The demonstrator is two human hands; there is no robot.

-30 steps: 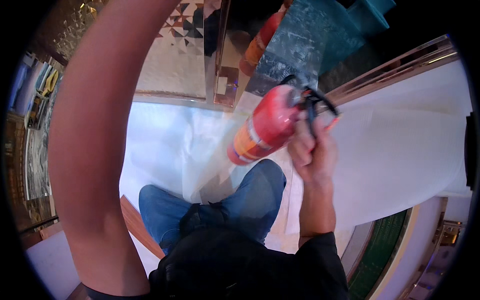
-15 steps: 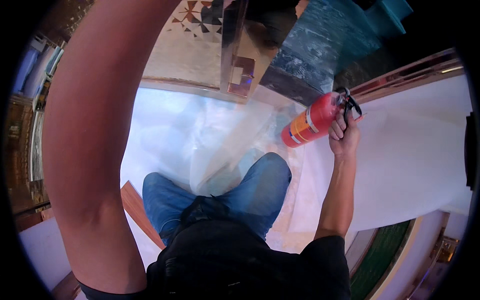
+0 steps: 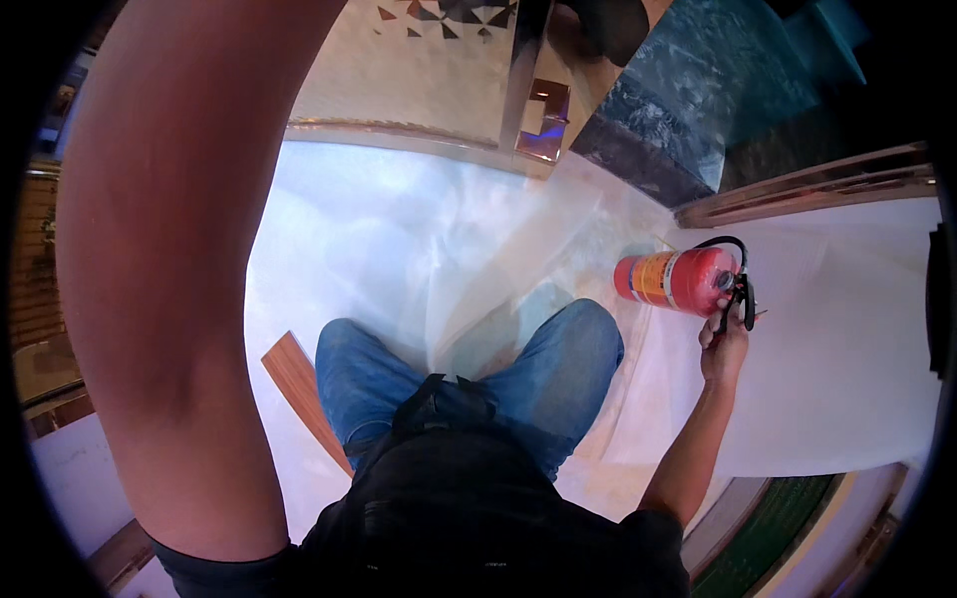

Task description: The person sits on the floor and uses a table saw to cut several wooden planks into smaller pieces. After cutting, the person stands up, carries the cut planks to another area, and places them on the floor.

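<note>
A red fire extinguisher (image 3: pixel 690 282) with a yellow label band and a black hose lies nearly sideways in the picture, its valve end to the right. My right hand (image 3: pixel 726 349) is closed around its black handle, and the arm reaches out to the right. Whether the cylinder rests on the pale covering below or hangs just above it, I cannot tell. My left arm (image 3: pixel 174 299) stretches up along the left side and leaves the picture at the top, so the left hand is out of sight.
Beside my left knee lies a wood-grain plank (image 3: pixel 307 407). A pale covering (image 3: pixel 369 229) spreads around my bent legs. Ahead stands a cream panel (image 3: pixel 409 90) with dark triangles, and right of it a dark marbled block (image 3: pixel 648 120). A green panel (image 3: pixel 763 538) leans at the lower right.
The fire extinguisher has moved right and nearer to me with my right hand, turning from a slant to almost level. My left arm stays raised. The view has shifted a little.
</note>
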